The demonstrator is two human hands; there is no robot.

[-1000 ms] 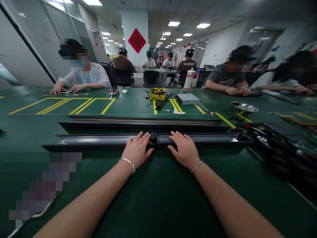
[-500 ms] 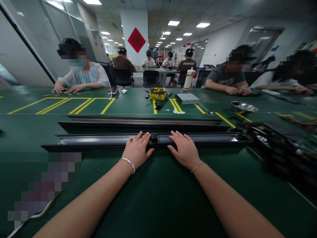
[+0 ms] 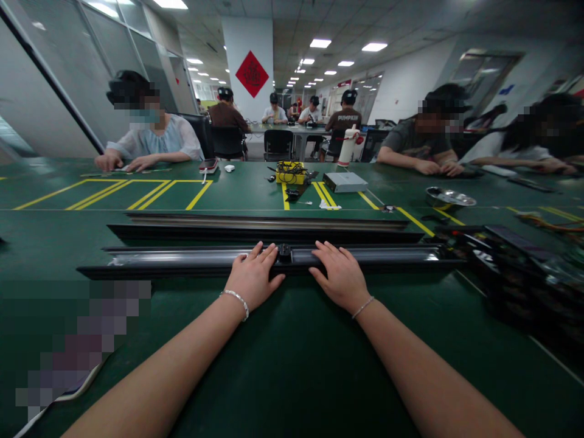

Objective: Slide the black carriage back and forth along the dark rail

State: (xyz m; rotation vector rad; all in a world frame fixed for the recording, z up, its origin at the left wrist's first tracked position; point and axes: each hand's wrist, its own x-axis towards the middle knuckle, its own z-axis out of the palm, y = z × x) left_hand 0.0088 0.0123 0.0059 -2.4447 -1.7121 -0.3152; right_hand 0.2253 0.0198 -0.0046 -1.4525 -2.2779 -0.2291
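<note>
A long black rail [image 3: 182,260] with a shiny groove lies across the green table [image 3: 292,365] in front of me. My left hand [image 3: 252,278] rests flat on the rail's near edge, fingers stretched out. My right hand [image 3: 338,275] lies flat on it too, a little to the right. Between my fingertips a small black part [image 3: 284,253] sits in the groove. A second black rail [image 3: 255,226] lies parallel just behind the first.
Dark parts and trays [image 3: 520,261] crowd the right side. Farther back stand a yellow box with cables [image 3: 291,173], a grey box [image 3: 345,181], a metal bowl [image 3: 449,197] and a white bottle [image 3: 348,146]. Other people sit along the far edge.
</note>
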